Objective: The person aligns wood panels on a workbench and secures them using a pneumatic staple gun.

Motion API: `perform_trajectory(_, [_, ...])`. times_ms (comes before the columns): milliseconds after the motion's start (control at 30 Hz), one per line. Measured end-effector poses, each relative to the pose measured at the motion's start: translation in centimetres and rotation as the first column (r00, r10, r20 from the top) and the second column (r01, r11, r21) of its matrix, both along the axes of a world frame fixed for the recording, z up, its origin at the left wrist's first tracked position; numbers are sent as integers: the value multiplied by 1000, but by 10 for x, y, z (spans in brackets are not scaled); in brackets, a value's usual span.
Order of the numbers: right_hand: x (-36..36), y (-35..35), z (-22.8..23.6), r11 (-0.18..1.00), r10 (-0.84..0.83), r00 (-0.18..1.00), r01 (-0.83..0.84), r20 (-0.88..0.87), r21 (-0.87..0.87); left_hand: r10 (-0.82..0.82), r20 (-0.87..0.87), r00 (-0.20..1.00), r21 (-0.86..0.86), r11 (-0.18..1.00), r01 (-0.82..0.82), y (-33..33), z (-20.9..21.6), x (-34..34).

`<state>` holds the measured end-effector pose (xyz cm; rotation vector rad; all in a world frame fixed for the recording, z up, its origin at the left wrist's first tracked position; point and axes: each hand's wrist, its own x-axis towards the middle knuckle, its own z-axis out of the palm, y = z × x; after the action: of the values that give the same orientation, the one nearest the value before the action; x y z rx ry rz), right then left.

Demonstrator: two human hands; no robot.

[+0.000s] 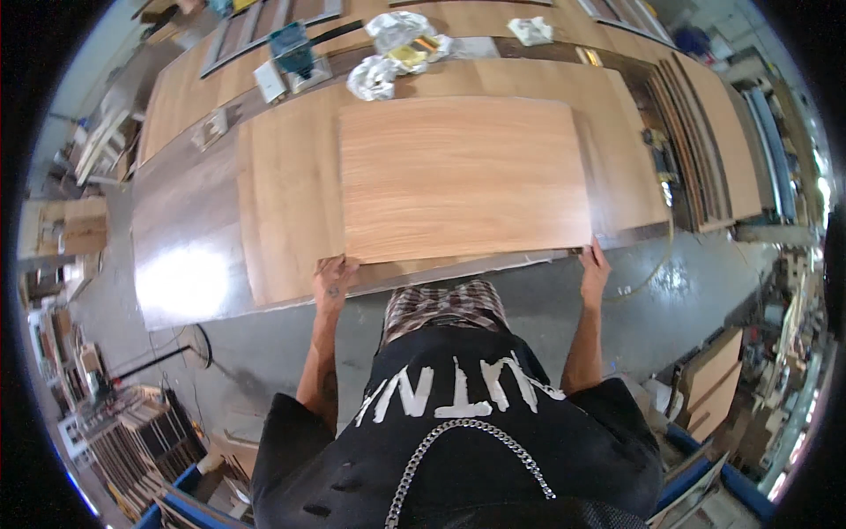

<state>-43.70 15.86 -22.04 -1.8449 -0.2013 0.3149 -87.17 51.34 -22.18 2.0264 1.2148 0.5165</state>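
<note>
A rectangular wood-grain panel (pixel 463 176) lies in front of me over a larger wood-grain board (pixel 291 185). At its near left corner, my left hand (pixel 333 278) grips the edge with fingers closed. My right hand (pixel 595 267) pinches the near right corner, its arm stretched forward. The undersides of both grips are hidden. Beyond the panel's far edge are a crumpled white wrapping (pixel 374 78) and a yellow item (pixel 411 55) resting among more of that wrapping.
The worktable (pixel 181 220) also carries a teal container (pixel 292 50), a small white block (pixel 270 81) and a crumpled white cloth or paper (pixel 530 32). Upright boards (pixel 696 141) stand along its right side. A thin hose or cable (pixel 667 251) hangs off the right edge.
</note>
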Motion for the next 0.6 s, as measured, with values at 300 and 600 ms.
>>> perform_trajectory(300, [15, 16, -5, 989, 48, 990, -28, 132, -147, -67, -12, 998, 60, 996, 68, 12, 5, -9])
perform_trajectory(600, [23, 6, -25, 994, -48, 961, 74, 272, -85, -92, -218, 972, 125, 985, 121, 7, 11, 7])
